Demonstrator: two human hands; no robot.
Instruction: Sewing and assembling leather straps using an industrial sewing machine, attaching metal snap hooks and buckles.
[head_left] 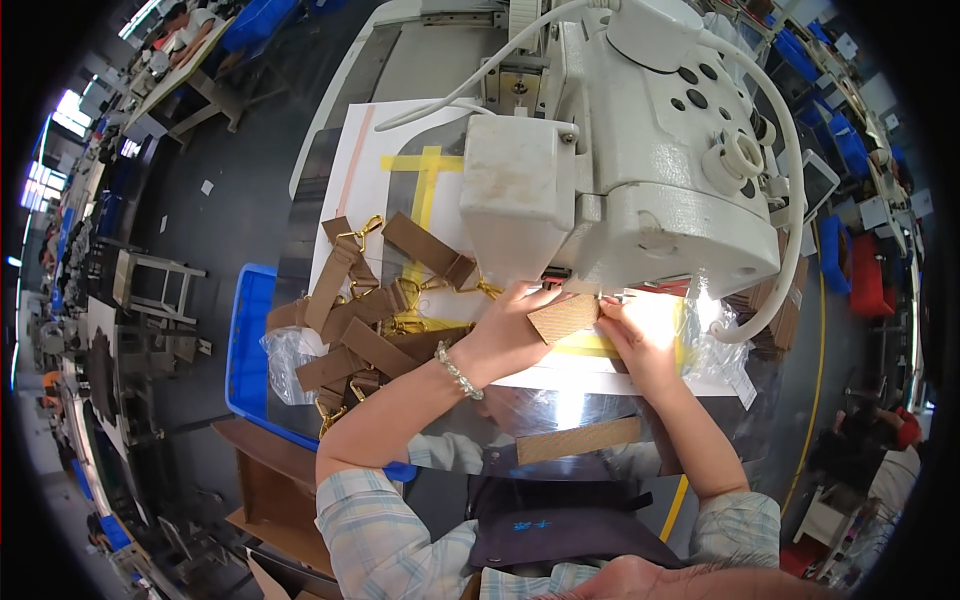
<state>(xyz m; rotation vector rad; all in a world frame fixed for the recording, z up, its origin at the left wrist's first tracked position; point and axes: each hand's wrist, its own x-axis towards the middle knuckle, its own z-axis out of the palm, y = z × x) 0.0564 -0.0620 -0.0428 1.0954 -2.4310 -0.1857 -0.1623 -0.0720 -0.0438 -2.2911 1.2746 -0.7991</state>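
Note:
Under the head of a white sewing machine [650, 230], my left hand [515, 325] is closed on a short tan strap piece [562, 320], its fingertips near the red-and-black part below the machine's box. My right hand [635, 335] pinches the same piece at its right end, close to the lit needle area. Another tan strip [578, 440] lies on the shiny plate in front of me. Brown straps with gold clasps [340, 300] are heaped left of my left hand, with clear plastic [295, 370] beside them.
A blue bin [245, 340] sits left of the machine, above a cardboard box [260, 480]. Brown pieces are stacked [775, 330] at the right. A white stool [150, 285] stands in the left aisle. Other people [185, 30] are at distant tables; red and blue bins line the right.

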